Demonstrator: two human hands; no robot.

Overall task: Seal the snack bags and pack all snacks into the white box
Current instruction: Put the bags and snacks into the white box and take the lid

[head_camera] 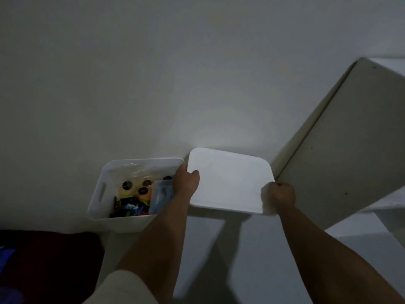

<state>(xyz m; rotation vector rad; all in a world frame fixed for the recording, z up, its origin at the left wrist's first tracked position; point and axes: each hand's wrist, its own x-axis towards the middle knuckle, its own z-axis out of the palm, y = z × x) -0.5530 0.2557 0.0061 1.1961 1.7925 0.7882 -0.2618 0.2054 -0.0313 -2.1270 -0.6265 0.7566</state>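
Observation:
The white box (99, 191) stands open against the wall at lower left, with a slot handle in its left side. Inside lie several snacks (135, 194): yellow and orange packs with dark round marks, a clear bag at the back, a bluish bag at the right and dark wrappers in front. A flat white lid (230, 183) hangs just right of the box, held level. My left hand (186, 179) grips the lid's left edge, over the box's right rim. My right hand (280, 196) grips the lid's near right corner.
A plain white wall fills the upper view. A cream cabinet panel (341, 150) leans in at the right, close to the lid's right edge. Dark red cloth (50, 260) lies at lower left. The pale floor (252, 260) shows between my forearms.

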